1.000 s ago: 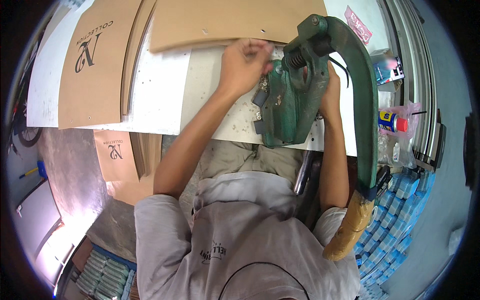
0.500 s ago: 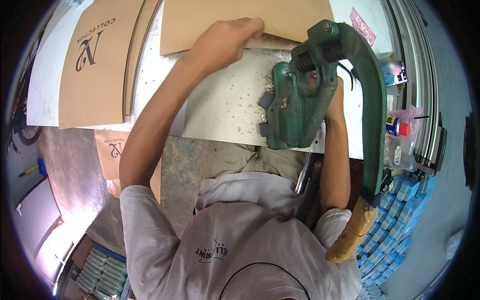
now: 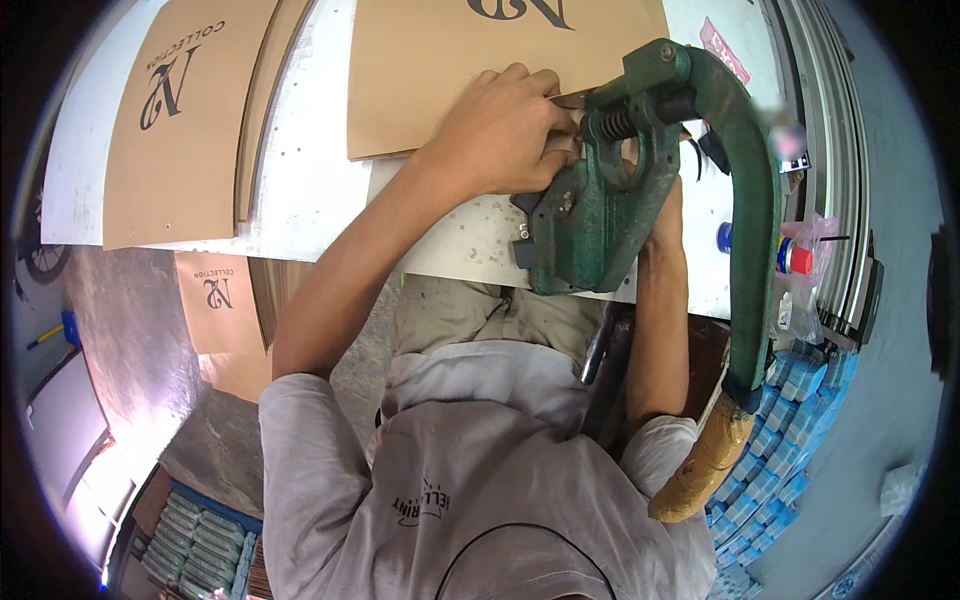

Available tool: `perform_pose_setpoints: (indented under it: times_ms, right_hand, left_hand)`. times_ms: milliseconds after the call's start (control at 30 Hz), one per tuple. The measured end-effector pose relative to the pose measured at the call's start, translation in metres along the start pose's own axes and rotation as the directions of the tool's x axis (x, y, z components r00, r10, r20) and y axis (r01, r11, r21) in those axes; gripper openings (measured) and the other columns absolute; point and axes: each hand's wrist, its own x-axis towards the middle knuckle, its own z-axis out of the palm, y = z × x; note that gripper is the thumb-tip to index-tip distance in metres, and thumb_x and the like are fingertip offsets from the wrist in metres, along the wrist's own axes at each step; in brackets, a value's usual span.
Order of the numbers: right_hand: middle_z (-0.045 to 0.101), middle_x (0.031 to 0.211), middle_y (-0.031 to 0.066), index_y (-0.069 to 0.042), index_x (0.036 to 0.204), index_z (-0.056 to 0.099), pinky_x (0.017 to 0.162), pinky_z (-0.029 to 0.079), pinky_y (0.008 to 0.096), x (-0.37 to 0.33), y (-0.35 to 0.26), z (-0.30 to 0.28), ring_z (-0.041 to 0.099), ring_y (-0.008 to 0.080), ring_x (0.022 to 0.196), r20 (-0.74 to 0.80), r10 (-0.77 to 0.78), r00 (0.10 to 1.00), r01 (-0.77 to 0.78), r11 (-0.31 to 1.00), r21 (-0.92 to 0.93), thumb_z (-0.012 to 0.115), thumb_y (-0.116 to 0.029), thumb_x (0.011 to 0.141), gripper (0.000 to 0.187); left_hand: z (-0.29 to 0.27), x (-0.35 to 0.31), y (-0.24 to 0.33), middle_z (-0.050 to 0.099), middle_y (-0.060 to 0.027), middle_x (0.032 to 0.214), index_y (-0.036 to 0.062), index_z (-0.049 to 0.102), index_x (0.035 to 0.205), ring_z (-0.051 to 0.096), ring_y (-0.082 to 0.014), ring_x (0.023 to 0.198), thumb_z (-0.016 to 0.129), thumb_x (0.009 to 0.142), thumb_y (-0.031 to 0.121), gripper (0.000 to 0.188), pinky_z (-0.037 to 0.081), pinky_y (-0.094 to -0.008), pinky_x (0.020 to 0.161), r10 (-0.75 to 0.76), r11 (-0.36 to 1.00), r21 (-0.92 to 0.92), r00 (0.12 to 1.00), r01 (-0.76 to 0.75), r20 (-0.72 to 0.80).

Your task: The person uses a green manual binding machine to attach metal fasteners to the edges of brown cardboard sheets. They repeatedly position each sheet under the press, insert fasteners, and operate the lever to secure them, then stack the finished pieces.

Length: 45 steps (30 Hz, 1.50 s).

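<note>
The brown sheet (image 3: 430,70) is lying on the far part of the bench (image 3: 310,150), with its near edge meeting the green press (image 3: 578,240), and the likeliest trouble is sitting right there: the edge could be slipping askew and getting struck out of line, since the wide sheet is spreading well beyond the one hand seen over it, and fingers resting so close to the press head could be getting pinched if the long lever (image 3: 755,250) were coming down early. Its dark print is facing up and reading upside down to the wearer; the near edge is running roughly left to right, while the far end is passing out of view, so its long axis is escaping judgement. The left hand (image 3: 510,130) is bending narrow over that edge, though whether its fingertips are pinching paper or a small part one cannot tell; the right hand (image 3: 667,215) is hiding mostly behind the press, leaving its grip unclear. Small metal rings (image 3: 523,231) are lying beside the press base, and more brown sheets (image 3: 190,130) are stacking up at the left
</note>
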Motion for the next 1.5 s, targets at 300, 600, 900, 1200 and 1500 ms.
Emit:
perform_pose_setpoints:
  times_ms: [300, 600, 900, 1200, 1500]
  right_hand:
    - [0.071, 0.105, 0.0137, 0.002, 0.104, 0.074, 0.080, 0.036, 0.0414, -0.076, -0.095, -0.053, 0.056, 0.0288, 0.096, 0.309, -0.443, 0.842, 0.534, 0.598, -0.598, 0.061, -0.029, 0.095, 0.034]
    - [0.068, 0.129, 0.0190, -0.006, 0.111, 0.076, 0.115, 0.006, 0.0681, -0.161, -0.130, -0.023, 0.036, 0.0489, 0.143, 0.853, -0.272, 0.445, 0.891, 0.229, -0.392, 0.047, -0.061, 0.101, 0.063]
    - [0.073, 0.107, 0.0145, 0.004, 0.113, 0.071, 0.093, 0.055, 0.0333, -0.002, -0.017, -0.090, 0.071, 0.0212, 0.099, 0.074, -0.505, 0.860, 0.409, 0.596, -0.691, 0.071, -0.010, 0.095, 0.022]
    - [0.068, 0.092, 0.0122, 0.004, 0.100, 0.071, 0.074, 0.051, 0.0350, 0.011, 0.018, -0.056, 0.064, 0.0183, 0.078, 0.121, -0.486, 0.865, 0.382, 0.485, -0.787, 0.069, -0.003, 0.086, 0.015]
    - [0.075, 0.101, 0.0077, 0.002, 0.112, 0.072, 0.083, 0.054, 0.0296, 0.017, 0.007, -0.017, 0.067, 0.0123, 0.090, 0.309, -0.255, 0.916, 0.346, 0.893, -0.289, 0.084, -0.010, 0.083, 0.034]
  left_hand:
    - [0.009, -0.005, -0.003, 0.066, -0.0091, 0.102, 0.0079, 0.079, 0.093, 0.062, -0.0303, 0.101, 0.083, 0.079, 0.025, 0.023, 0.050, -0.0428, 0.089, -0.032, 0.999, 0.012, 0.998, 0.033, -0.053]
    - [0.007, -0.006, -0.007, 0.066, -0.0088, 0.114, 0.0081, 0.077, 0.106, 0.061, -0.0306, 0.106, 0.078, 0.080, 0.016, 0.027, 0.051, -0.0425, 0.095, 0.111, 0.988, 0.110, 0.994, -0.109, -0.012]
    - [0.022, -0.009, -0.025, 0.052, -0.0095, 0.153, 0.0173, 0.071, 0.130, 0.046, -0.0318, 0.141, 0.067, 0.084, 0.014, 0.046, 0.035, -0.0503, 0.120, 0.185, 0.902, 0.403, 0.982, -0.154, -0.041]
    - [-0.020, -0.056, -0.051, 0.048, -0.0213, 0.154, 0.0270, 0.066, 0.138, 0.042, -0.0433, 0.144, 0.065, 0.098, 0.027, 0.040, 0.029, -0.0574, 0.121, 0.018, 0.874, 0.486, 0.998, 0.013, -0.059]
    - [0.009, -0.013, -0.041, 0.067, -0.0096, 0.132, 0.0299, 0.063, 0.140, 0.065, -0.0363, 0.113, 0.060, 0.086, 0.006, 0.059, 0.055, -0.0427, 0.095, 0.147, 0.886, 0.459, 0.980, -0.069, -0.136]
